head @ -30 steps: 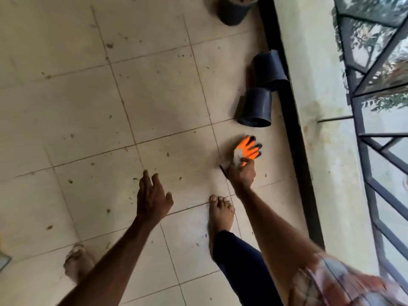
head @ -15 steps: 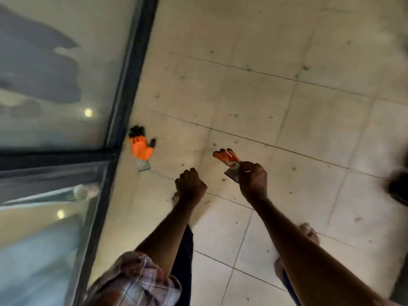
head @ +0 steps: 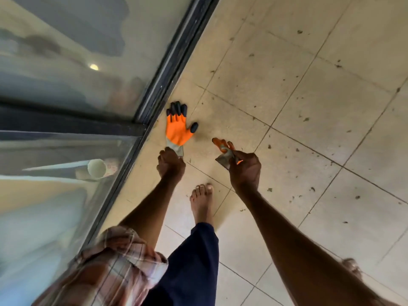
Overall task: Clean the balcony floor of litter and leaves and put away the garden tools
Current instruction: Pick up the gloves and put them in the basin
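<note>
The person wore a pale pink-and-grey plaid shirt, its sleeve (head: 119,261) rolled above the elbow, and dark navy trousers (head: 192,261). Forearms, left hand (head: 171,165), right hand (head: 244,171) and feet (head: 202,202) were bare.

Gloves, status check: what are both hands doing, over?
Left hand pinching cuff of floor glove. Right hand holding second glove. Nothing blocking; leaf bits on tiles.

A dark-framed glass door (head: 66,69) at left — a pale cup (head: 97,168) lying behind it.
</note>
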